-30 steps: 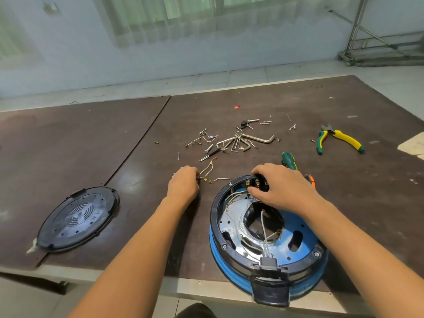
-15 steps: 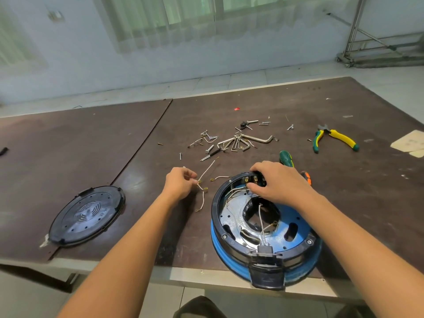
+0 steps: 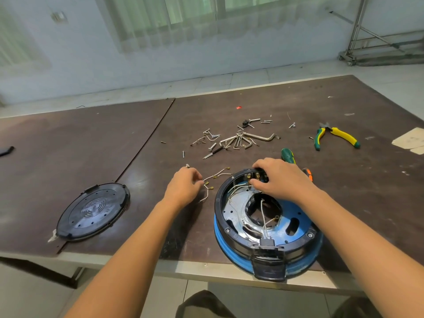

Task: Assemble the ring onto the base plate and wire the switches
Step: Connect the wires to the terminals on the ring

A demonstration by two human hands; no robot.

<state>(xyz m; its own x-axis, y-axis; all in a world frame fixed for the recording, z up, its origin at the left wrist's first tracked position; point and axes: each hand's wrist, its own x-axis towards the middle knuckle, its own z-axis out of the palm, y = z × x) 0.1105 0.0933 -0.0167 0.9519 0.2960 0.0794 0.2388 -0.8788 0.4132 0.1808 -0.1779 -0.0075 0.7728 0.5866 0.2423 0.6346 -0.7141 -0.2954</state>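
Black ring (image 3: 218,203) on blue base plate (image 3: 298,214), left hand (image 3: 182,188) pinching wires (image 3: 219,174), right hand (image 3: 282,180) fingers (image 3: 258,184) gripping switches (image 3: 254,176).

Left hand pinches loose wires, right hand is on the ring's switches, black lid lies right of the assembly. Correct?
Not quite: the head view shows the black lid lying left of the assembly, beyond the left hand. The wires and right hand on the switches are as stated.

body: left hand (image 3: 183,188), right hand (image 3: 278,180), both bare | forearms (image 3: 142,237): bare to the frame edge, 7 and 5 o'clock | legs: dark creased trousers (image 3: 202,304), knees at 6 o'clock
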